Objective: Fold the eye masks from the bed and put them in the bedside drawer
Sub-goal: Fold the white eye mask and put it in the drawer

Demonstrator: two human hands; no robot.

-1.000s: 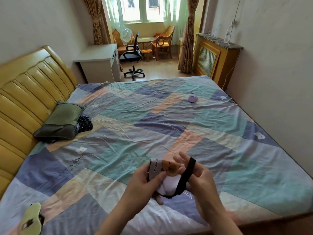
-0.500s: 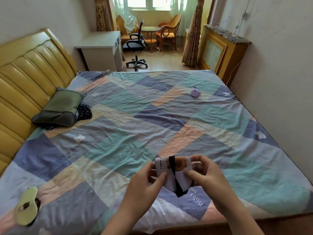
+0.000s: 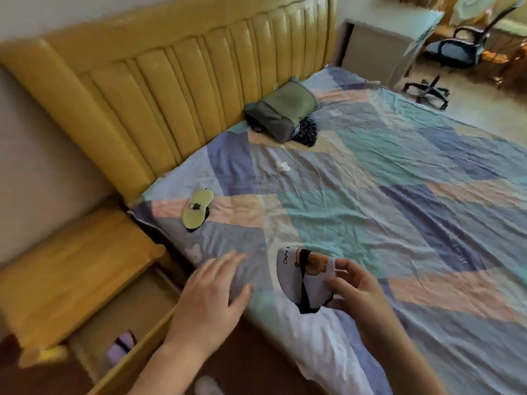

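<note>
My right hand (image 3: 356, 286) holds a folded white eye mask (image 3: 306, 277) with a cartoon print and a black strap, above the near edge of the bed (image 3: 370, 195). My left hand (image 3: 212, 295) hovers beside it to the left, fingers spread and holding nothing. A yellow-green eye mask (image 3: 196, 208) lies flat on the bed's near left corner. The wooden bedside drawer (image 3: 134, 363) stands pulled out at lower left, with a folded purple eye mask (image 3: 121, 344) inside.
A wooden bedside cabinet (image 3: 71, 269) stands left of the bed, below the yellow padded headboard (image 3: 171, 81). A green pillow (image 3: 282, 112) lies by the headboard on a dark cloth. A white desk (image 3: 390, 38) and an office chair (image 3: 456, 49) are at the far right.
The view has swung left toward the headboard and drawer. My left hand has let go of the white mask, which now stays in my right hand alone.
</note>
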